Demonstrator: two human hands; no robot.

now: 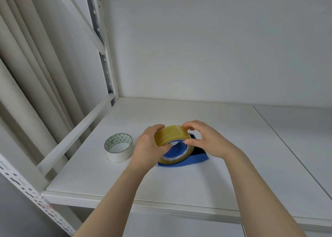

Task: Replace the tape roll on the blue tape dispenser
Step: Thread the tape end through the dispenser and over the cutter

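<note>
A yellowish clear tape roll [170, 135] sits around the blue hub of the blue tape dispenser [190, 160], which lies on the white shelf [125, 182]. My left hand [150, 144] grips the roll's left side, fingers curled over its top and thumb near the core. My right hand [206, 139] holds the roll's right side, fingertips on the top edge and thumb at the rim. The dispenser's far end is hidden behind my right hand.
A white tape roll [118, 147] with a green triangle pattern inside its core lies flat on the shelf, left of my left hand. A metal shelf upright [106, 57] and side rail [75, 138] bound the left. A seam in the shelf board [280, 139] runs on the right.
</note>
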